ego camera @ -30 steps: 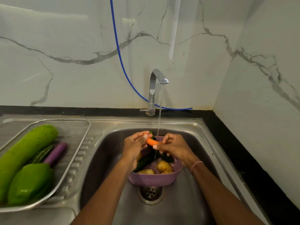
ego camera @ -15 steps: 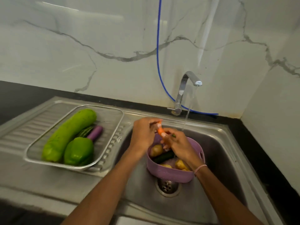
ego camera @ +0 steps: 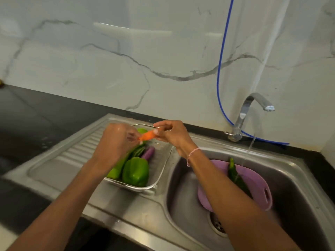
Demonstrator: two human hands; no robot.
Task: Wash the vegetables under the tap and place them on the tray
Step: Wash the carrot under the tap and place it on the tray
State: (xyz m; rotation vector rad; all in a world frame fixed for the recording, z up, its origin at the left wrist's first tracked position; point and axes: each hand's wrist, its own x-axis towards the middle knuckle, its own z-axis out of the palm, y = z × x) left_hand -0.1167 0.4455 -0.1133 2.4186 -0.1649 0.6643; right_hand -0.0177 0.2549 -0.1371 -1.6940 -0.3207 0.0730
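Carried carrot [ego camera: 147, 135] from under tap [ego camera: 243, 113] to above tray [ego camera: 163, 169].
Pinched at both ends by left grip [ego camera: 116, 144] and right grip [ego camera: 175, 135]; tray just below; likely washed, set down next.

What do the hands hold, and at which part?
A carrot: the left hand holds its one end and the right hand pinches the other end, above the tray.
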